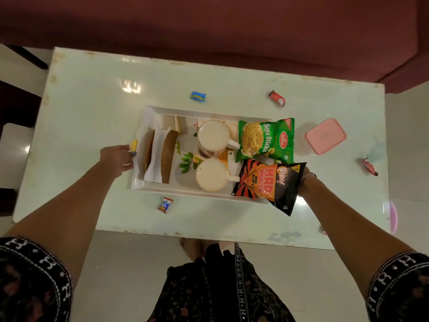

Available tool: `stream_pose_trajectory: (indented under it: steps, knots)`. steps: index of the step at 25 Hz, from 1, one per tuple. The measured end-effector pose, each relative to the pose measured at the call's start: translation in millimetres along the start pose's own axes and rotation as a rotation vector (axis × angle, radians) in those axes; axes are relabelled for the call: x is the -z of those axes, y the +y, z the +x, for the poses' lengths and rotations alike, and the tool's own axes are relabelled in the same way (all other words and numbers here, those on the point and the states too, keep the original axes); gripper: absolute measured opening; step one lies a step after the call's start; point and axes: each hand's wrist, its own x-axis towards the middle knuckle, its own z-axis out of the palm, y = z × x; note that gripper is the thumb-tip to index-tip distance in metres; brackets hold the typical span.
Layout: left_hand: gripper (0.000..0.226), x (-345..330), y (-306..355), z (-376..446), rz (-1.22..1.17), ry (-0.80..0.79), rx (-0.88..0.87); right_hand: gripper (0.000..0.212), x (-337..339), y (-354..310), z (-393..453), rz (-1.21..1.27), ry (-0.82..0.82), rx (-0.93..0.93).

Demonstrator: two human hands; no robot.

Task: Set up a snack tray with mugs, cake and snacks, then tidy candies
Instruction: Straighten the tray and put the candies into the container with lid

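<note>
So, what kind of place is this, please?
Probably a home living room: a low white table stands before a maroon sofa on a tiled floor, with a snack tray on it.

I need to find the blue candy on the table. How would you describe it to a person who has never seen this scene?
Start from the white tray in the middle of the pale table. Just beyond the tray's far rim, a small blue candy lies alone on the tabletop. It is the only blue wrapper with a yellow stripe; the other loose candies are red.
</note>
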Motion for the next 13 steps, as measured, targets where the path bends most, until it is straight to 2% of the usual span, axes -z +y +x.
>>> stream_pose_trajectory:
  steps: [3,8,13]
  knots:
    - [0.039,0,0,0,0.011,-0.028,0.012,0.034,2,1,4,-0.022,0.015,0.001]
    - [0.035,1,1,1,0.050,-0.048,0.003,0.030,4,5,12,-0.028,0.008,0.002]
    - [0.013,12,11,-1,0.100,-0.106,0.026,0.029,7,3,7,-0.003,-0.036,-0.046]
